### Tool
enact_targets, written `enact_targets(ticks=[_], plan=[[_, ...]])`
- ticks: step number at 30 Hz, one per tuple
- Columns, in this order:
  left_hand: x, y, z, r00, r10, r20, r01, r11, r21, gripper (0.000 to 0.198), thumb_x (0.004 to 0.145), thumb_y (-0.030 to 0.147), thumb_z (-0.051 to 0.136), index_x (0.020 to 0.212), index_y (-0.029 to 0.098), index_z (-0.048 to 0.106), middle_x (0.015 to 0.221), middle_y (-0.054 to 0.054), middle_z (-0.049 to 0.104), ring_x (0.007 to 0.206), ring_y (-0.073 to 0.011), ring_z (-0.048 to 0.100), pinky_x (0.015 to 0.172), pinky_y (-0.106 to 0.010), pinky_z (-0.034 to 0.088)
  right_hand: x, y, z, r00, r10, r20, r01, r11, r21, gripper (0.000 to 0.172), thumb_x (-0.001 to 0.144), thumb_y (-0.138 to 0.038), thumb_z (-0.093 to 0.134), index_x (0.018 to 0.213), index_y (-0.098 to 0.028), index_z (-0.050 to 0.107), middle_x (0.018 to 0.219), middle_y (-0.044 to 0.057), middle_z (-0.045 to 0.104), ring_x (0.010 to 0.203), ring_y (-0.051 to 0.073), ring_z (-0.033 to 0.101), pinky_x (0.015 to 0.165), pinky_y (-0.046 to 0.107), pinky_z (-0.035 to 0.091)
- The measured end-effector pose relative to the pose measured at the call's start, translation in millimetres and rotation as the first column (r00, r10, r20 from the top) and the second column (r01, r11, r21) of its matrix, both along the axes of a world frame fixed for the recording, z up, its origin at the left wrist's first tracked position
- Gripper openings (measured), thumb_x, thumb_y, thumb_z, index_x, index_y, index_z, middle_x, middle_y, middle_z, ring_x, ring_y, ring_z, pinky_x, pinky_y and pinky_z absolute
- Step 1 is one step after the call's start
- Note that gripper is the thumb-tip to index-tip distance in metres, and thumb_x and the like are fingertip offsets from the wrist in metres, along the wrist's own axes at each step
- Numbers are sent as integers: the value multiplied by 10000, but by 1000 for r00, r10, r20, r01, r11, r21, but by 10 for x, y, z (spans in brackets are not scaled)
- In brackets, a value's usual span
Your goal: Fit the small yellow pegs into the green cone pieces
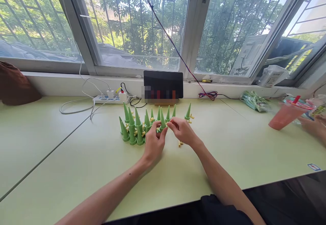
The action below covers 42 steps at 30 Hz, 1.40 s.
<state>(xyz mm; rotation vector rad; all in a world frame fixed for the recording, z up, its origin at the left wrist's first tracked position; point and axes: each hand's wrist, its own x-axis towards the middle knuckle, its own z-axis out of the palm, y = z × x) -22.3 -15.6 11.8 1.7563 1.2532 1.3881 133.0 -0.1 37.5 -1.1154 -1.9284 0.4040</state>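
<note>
My left hand [155, 140] is closed around a green plant-watering spike [162, 120], which points upward above the table. Against the spike's right side, the fingertips of my right hand [181, 130] pinch a small yellow valve [167, 124], mostly hidden by the fingers. To the left, several more green spikes [132, 130] stand upright in a close group, many with yellow valves at their sides. One spike [187, 112] stands apart, beyond my right hand. Loose yellow pieces [180, 144] lie on the table below my right wrist.
The pale green table [122, 187] has a seam on the left. A dark tablet [163, 85] and a power strip [112, 98] with cables stand by the window wall. At right are a red drink cup [287, 114], a plastic bag [254, 101] and another person's hand [315, 128].
</note>
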Motion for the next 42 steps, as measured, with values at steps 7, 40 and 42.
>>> enact_targets(ticks=[7,40,42], plan=[[-5,1,-18,999,13,-43,-13,1000,-18,326,901,460,543,1099,202,519,1017,-44,627,421,-29,386,478,-227,360,22,18,-25,999,34,-5,-34,999,25,199,937,-246,467,744,-197,478,657,-21,478,594,118,392,560,245,301],[18,-37,29,1000,16,-12,-16,1000,-26,336,894,476,547,1078,196,521,1001,-59,644,404,-39,413,444,-218,356,7,-21,31,999,16,-29,-16,1000,3,323,966,-400,451,724,-189,487,614,-32,447,560,105,353,552,247,288],[18,-35,24,1000,15,-7,-15,1000,-26,345,893,479,547,1087,194,522,1005,-65,645,405,-41,415,445,-220,359,11,-23,36,999,29,-29,-29,1000,-1,283,957,-385,470,765,-185,530,634,-26,480,570,109,378,561,246,305]])
